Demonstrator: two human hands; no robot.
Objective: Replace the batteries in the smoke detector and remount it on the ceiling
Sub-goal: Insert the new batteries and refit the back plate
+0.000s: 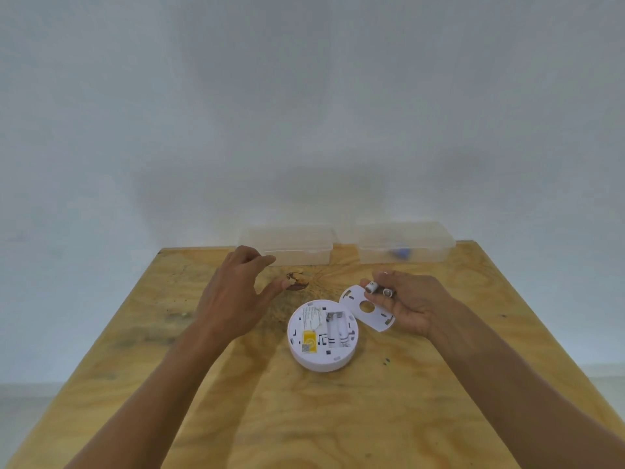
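A round white smoke detector lies back-side up on the wooden table, its battery bay showing no cells and a yellow label on its left. Its flat white mounting plate lies just right of it, partly under my right hand. My right hand holds two small batteries in its fingers above the plate. My left hand hovers with fingers spread and nothing in it, left of the detector and in front of the left box.
Two clear plastic boxes stand at the table's far edge against the white wall: the left box looks empty, the right box holds something blue. A dark stain marks the wood between my hands.
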